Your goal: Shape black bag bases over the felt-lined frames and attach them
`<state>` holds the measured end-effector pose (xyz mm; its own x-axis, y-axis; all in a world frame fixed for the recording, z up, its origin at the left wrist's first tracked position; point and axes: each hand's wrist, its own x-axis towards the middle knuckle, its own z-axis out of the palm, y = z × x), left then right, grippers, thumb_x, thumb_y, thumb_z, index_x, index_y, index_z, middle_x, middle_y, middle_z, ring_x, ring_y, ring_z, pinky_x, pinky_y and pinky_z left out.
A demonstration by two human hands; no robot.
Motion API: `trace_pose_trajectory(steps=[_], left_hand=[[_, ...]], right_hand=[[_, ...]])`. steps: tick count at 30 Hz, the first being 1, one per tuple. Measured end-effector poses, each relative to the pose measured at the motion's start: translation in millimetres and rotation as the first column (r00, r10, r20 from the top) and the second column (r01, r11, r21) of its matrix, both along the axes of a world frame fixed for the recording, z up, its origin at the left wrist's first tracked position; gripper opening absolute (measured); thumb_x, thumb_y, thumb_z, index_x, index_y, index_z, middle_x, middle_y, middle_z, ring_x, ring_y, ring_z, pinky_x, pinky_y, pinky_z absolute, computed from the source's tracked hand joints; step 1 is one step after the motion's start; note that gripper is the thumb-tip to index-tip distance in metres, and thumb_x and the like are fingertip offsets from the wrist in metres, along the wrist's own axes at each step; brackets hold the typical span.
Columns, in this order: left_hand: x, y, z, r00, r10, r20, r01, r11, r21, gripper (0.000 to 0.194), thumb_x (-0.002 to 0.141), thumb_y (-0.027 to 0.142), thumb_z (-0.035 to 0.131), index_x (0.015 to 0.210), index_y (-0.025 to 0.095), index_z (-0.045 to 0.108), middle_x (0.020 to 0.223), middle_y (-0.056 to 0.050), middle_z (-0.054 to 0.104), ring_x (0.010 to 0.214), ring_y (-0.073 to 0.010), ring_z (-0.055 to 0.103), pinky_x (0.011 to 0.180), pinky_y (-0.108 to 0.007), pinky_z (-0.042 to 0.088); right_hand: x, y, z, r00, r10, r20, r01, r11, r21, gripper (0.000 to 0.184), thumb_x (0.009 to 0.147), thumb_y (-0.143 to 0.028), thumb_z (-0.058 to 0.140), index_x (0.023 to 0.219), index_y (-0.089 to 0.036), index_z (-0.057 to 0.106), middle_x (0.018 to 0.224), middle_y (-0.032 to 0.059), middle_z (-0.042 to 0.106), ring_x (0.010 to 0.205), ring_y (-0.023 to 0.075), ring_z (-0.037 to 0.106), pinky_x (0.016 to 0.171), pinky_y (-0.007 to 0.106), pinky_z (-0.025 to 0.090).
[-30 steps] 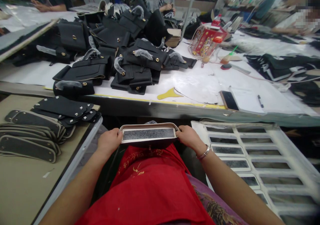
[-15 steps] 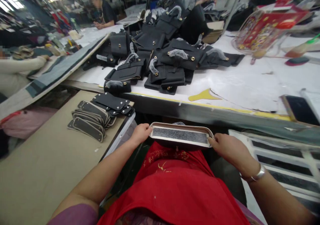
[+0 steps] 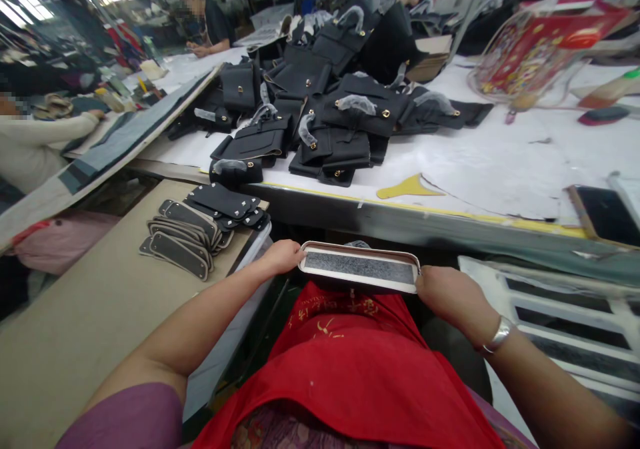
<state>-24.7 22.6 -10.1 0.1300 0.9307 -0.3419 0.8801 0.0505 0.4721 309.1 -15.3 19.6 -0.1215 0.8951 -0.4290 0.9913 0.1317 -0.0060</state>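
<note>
A flat oblong bag-base panel [image 3: 360, 267] with a pale rim and a grey felt middle lies level above my red apron [image 3: 350, 362]. My left hand [image 3: 281, 257] grips its left end, fingers curled. My right hand [image 3: 453, 296], a metal bracelet on the wrist, is closed round its right end. To my left, a fanned stack of similar dark panels [image 3: 195, 231] rests on a tan side table [image 3: 80, 316].
Several black handbags [image 3: 320, 102] are piled on the white workbench [image 3: 500, 162] ahead, beside a yellow cut-out piece [image 3: 407, 187] and a phone [image 3: 605, 214]. A white rack [image 3: 565, 322] of panels stands at my right. Other people work at the far left and back.
The view swung left between the first and second frames, bringing the side table and left co-workers into sight. Both hands kept their grip on the panel throughout.
</note>
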Motion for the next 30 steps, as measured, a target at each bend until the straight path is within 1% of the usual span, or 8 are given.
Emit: trace_pose_trajectory(steps=[5, 10, 12, 15, 20, 24, 27, 30], left_hand=[[-2, -3, -4.2, 0.996, 0.028, 0.087, -0.018, 0.994, -0.106, 0.036, 0.08, 0.041, 0.051, 0.053, 0.017, 0.047, 0.048, 0.002, 0.044, 0.049, -0.012, 0.044, 0.051, -0.024, 0.03], [-5, -10, -3.7, 0.976, 0.102, 0.194, -0.05, 0.965, -0.257, 0.053, 0.087, 0.056, 0.02, 0.064, 0.017, 0.048, 0.052, 0.0, 0.049, 0.04, -0.0107, 0.044, 0.043, -0.023, 0.033], [-5, -10, -0.4, 0.981, 0.077, 0.18, -0.029, 0.966, -0.255, 0.046, 0.085, 0.054, 0.031, 0.065, 0.017, 0.048, 0.054, 0.0, 0.051, 0.043, -0.0111, 0.046, 0.044, -0.023, 0.034], [-2, -9, 2.8, 0.998, 0.008, 0.069, 0.003, 0.988, -0.153, 0.027, 0.078, 0.038, 0.049, 0.06, 0.017, 0.049, 0.055, 0.001, 0.051, 0.052, -0.0123, 0.048, 0.05, -0.023, 0.034], [6, -4, 3.2, 0.999, 0.021, -0.03, -0.023, 0.997, -0.076, 0.019, 0.071, 0.02, 0.048, 0.054, 0.016, 0.054, 0.057, -0.002, 0.053, 0.061, -0.016, 0.049, 0.059, -0.026, 0.033], [8, 4, 1.9, 0.997, 0.074, -0.024, -0.076, 0.99, -0.116, 0.017, 0.066, 0.016, 0.051, 0.049, 0.016, 0.053, 0.05, 0.0, 0.047, 0.055, -0.0145, 0.045, 0.056, -0.026, 0.03], [8, 10, -0.4, 0.992, 0.124, 0.035, -0.114, 0.973, -0.202, 0.02, 0.066, 0.017, 0.052, 0.046, 0.016, 0.049, 0.042, 0.003, 0.038, 0.045, -0.0108, 0.036, 0.048, -0.024, 0.026], [7, 15, -2.5, 0.982, 0.148, 0.118, -0.111, 0.955, -0.277, 0.019, 0.064, 0.018, 0.055, 0.046, 0.015, 0.05, 0.04, 0.005, 0.037, 0.042, -0.0083, 0.033, 0.044, -0.022, 0.024]], right_hand=[[5, 3, -1.2, 0.997, 0.051, -0.049, -0.052, 0.999, -0.007, 0.039, 0.089, -0.028, 0.03, 0.08, -0.012, 0.065, 0.084, 0.018, 0.068, 0.078, 0.0271, 0.066, 0.063, 0.032, 0.041], [8, 8, 3.7, 0.989, 0.037, -0.143, -0.049, 0.996, -0.079, 0.043, 0.091, -0.031, 0.029, 0.076, -0.012, 0.065, 0.076, 0.0141, 0.068, 0.065, 0.0202, 0.064, 0.057, 0.027, 0.038], [9, 10, 5.7, 0.987, 0.028, -0.157, -0.042, 0.995, -0.086, 0.044, 0.091, -0.035, 0.031, 0.076, -0.012, 0.065, 0.076, 0.0134, 0.068, 0.062, 0.019, 0.063, 0.055, 0.027, 0.037], [10, 12, 6.7, 0.986, 0.036, -0.166, -0.052, 0.994, -0.095, 0.045, 0.09, -0.043, 0.035, 0.076, -0.012, 0.065, 0.076, 0.0134, 0.068, 0.063, 0.0195, 0.063, 0.055, 0.027, 0.037], [8, 13, 3.8, 0.993, 0.086, -0.082, -0.091, 0.994, -0.059, 0.041, 0.088, -0.028, 0.032, 0.075, -0.011, 0.067, 0.077, 0.0163, 0.068, 0.069, 0.0225, 0.065, 0.057, 0.028, 0.037], [6, 15, 1.6, 0.992, 0.122, -0.043, -0.124, 0.992, -0.037, 0.038, 0.086, -0.023, 0.033, 0.079, -0.01, 0.068, 0.081, 0.0178, 0.069, 0.074, 0.0247, 0.065, 0.059, 0.029, 0.037], [6, 17, 1.1, 0.994, 0.088, -0.059, -0.091, 0.995, -0.049, 0.038, 0.086, -0.024, 0.034, 0.077, -0.01, 0.068, 0.079, 0.0172, 0.069, 0.071, 0.0236, 0.065, 0.059, 0.029, 0.037], [9, 17, 0.9, 0.993, 0.108, -0.056, -0.112, 0.992, -0.057, 0.036, 0.086, -0.024, 0.035, 0.076, -0.011, 0.067, 0.08, 0.0171, 0.069, 0.074, 0.0245, 0.065, 0.061, 0.03, 0.038]])
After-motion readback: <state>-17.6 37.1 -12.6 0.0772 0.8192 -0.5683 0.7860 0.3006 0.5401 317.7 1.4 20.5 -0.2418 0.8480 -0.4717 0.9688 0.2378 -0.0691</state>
